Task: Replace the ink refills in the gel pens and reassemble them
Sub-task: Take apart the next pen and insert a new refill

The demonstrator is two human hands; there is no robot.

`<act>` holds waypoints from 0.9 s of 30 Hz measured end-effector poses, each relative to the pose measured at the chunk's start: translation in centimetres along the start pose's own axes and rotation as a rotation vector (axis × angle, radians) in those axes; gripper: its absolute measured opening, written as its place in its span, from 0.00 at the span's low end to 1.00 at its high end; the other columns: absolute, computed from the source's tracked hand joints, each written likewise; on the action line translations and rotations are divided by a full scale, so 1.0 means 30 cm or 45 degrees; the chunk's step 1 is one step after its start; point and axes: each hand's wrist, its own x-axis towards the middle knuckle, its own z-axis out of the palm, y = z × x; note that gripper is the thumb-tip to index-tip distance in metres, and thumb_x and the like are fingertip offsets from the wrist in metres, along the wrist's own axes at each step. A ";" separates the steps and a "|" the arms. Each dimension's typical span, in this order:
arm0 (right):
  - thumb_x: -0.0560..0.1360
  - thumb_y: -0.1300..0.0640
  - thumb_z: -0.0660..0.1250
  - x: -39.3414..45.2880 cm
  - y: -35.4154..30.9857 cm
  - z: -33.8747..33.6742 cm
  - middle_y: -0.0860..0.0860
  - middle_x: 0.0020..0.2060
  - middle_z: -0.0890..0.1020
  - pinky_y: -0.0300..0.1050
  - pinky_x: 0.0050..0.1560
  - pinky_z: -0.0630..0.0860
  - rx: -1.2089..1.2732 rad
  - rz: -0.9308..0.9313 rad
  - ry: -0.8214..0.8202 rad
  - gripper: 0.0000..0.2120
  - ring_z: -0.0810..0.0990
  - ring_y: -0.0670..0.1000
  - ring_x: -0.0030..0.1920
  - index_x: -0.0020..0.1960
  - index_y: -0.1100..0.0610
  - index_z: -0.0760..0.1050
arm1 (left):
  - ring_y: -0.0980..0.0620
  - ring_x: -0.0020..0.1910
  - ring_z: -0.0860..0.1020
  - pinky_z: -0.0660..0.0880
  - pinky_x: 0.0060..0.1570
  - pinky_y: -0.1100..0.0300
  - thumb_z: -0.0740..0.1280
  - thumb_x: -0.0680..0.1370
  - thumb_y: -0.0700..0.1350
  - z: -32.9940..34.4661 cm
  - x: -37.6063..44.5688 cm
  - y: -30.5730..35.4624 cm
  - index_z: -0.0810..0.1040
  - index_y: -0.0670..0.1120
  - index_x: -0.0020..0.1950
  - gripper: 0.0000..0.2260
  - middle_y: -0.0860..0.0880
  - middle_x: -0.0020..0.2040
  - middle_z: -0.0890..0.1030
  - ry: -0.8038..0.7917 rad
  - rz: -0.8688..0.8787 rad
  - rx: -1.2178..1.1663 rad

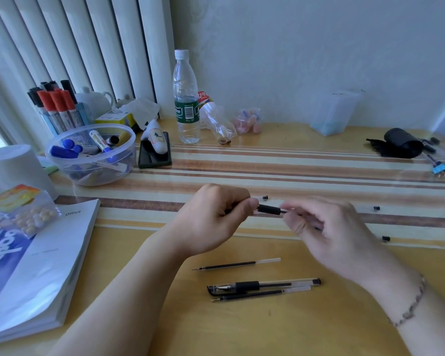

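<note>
Both hands are raised just above the striped middle of the tabletop (267,330), meeting over one pen. The left hand (216,217) is curled round the pen, which shows only where its black grip (269,209) sticks out past the thumb and forefinger, pointing to the right. The right hand (326,227) comes in from the other side; its fingertips close on the thin end that juts from the black grip, so the pen bridges the gap between the two hands. The right hand is blurred, and exactly what its fingers pinch cannot be told. A beaded bracelet (411,304) sits on the right wrist.

Nearer the person, below the hands, lie three long pieces on the bare wood: a loose refill (237,265) by itself, then a capped pen (263,285) with a second refill (261,294) lying just beside it, all roughly parallel and pointing left. Beyond and to the right of the hands, clear barrels with black end plugs lie on the stripes: one (265,198) just behind the thumb of the left hand, one (376,208) past the right hand, one (385,238) lower right.

At the left stand a clear bowl of markers (93,155), a thick book (44,273) and an upturned white cup (13,168); a water bottle (186,98) stands at the back near a phone (154,152).
</note>
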 end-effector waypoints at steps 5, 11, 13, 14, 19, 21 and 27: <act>0.73 0.47 0.68 0.007 0.002 0.004 0.43 0.35 0.81 0.40 0.36 0.75 -0.041 -0.037 0.105 0.07 0.79 0.44 0.36 0.43 0.50 0.79 | 0.53 0.25 0.67 0.65 0.27 0.61 0.60 0.80 0.52 0.004 0.001 -0.007 0.76 0.43 0.32 0.20 0.51 0.24 0.68 0.006 -0.042 -0.044; 0.72 0.41 0.64 0.005 -0.005 0.021 0.40 0.35 0.78 0.31 0.33 0.70 0.000 -0.056 0.036 0.16 0.77 0.42 0.35 0.55 0.49 0.78 | 0.48 0.26 0.71 0.68 0.27 0.55 0.64 0.79 0.50 -0.006 0.000 0.002 0.81 0.48 0.38 0.13 0.44 0.28 0.77 0.021 -0.060 -0.067; 0.76 0.46 0.61 0.009 0.008 0.006 0.43 0.37 0.80 0.32 0.33 0.71 -0.041 -0.098 0.042 0.15 0.77 0.43 0.35 0.55 0.52 0.80 | 0.55 0.24 0.68 0.65 0.25 0.61 0.66 0.78 0.44 -0.018 -0.001 0.001 0.81 0.47 0.39 0.09 0.51 0.27 0.76 0.052 -0.109 -0.105; 0.76 0.47 0.61 0.011 0.014 -0.007 0.44 0.38 0.80 0.35 0.34 0.73 -0.066 -0.098 0.049 0.15 0.78 0.44 0.36 0.54 0.53 0.81 | 0.57 0.23 0.67 0.64 0.26 0.65 0.67 0.77 0.42 -0.027 -0.003 -0.003 0.80 0.46 0.38 0.08 0.54 0.27 0.75 0.083 -0.149 -0.140; 0.72 0.53 0.71 0.018 0.067 -0.080 0.39 0.39 0.78 0.31 0.37 0.69 -0.182 0.042 0.115 0.04 0.76 0.40 0.40 0.47 0.50 0.80 | 0.58 0.22 0.64 0.62 0.24 0.68 0.67 0.75 0.36 -0.092 -0.009 -0.031 0.80 0.44 0.37 0.08 0.54 0.26 0.74 0.270 -0.245 -0.220; 0.70 0.55 0.73 0.015 0.101 -0.103 0.43 0.39 0.78 0.38 0.39 0.73 -0.198 0.156 0.162 0.07 0.76 0.41 0.41 0.46 0.49 0.78 | 0.57 0.22 0.62 0.61 0.23 0.67 0.67 0.75 0.35 -0.113 -0.013 -0.037 0.80 0.43 0.36 0.08 0.49 0.26 0.72 0.338 -0.251 -0.227; 0.70 0.46 0.70 0.009 0.025 -0.108 0.45 0.39 0.82 0.23 0.31 0.70 0.211 0.119 0.216 0.14 0.78 0.36 0.28 0.52 0.53 0.82 | 0.58 0.22 0.64 0.62 0.25 0.69 0.68 0.75 0.36 -0.091 -0.006 -0.017 0.80 0.46 0.36 0.09 0.57 0.27 0.76 0.239 -0.192 -0.249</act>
